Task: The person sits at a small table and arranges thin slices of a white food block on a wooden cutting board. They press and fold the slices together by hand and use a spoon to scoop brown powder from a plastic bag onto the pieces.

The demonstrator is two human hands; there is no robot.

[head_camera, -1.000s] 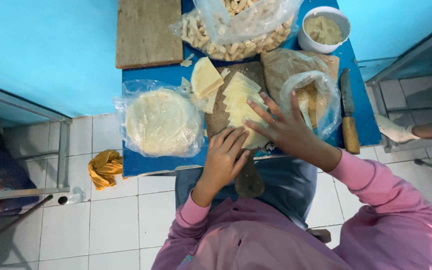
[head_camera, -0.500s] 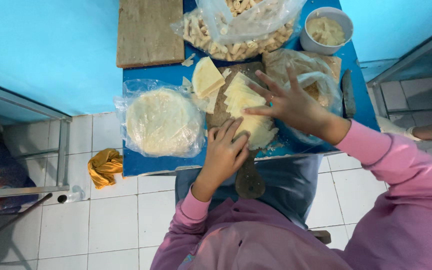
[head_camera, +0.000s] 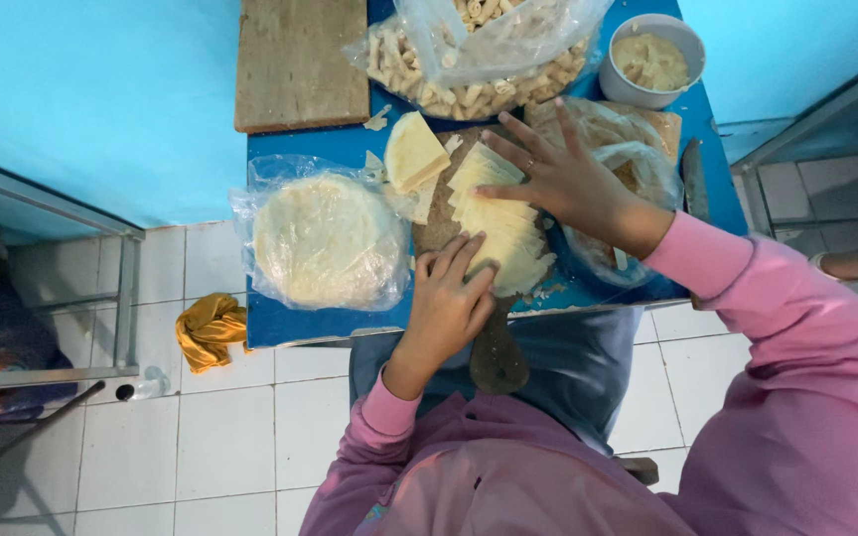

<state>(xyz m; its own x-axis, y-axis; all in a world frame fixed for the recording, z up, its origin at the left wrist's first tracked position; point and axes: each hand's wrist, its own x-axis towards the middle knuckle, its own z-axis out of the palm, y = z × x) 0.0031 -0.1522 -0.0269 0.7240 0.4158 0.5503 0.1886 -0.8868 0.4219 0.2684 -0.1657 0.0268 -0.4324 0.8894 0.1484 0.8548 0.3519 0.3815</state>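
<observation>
While both hands press flat on the fanned stack of pale dough sheets (head_camera: 501, 223), nothing is gripped: the left hand (head_camera: 452, 303) lies palm down on the near end with its fingers held together and straight, and the right hand (head_camera: 560, 179) rests on the far end with fingers spread wide (a ring shows on 1 of them). These sheets lie on a dark wooden paddle board (head_camera: 494, 352) whose handle hangs over the near edge of the blue table (head_camera: 295, 323). Just left sits a clear bag of round flat wrappers (head_camera: 325, 238), with a folded pale wedge (head_camera: 414, 151) beside it. At the far side are a bag of rolled pieces (head_camera: 469, 60), a white bowl of filling (head_camera: 652, 60) and a bare wooden board (head_camera: 300, 62). A knife (head_camera: 694, 179) lies by the right edge.
</observation>
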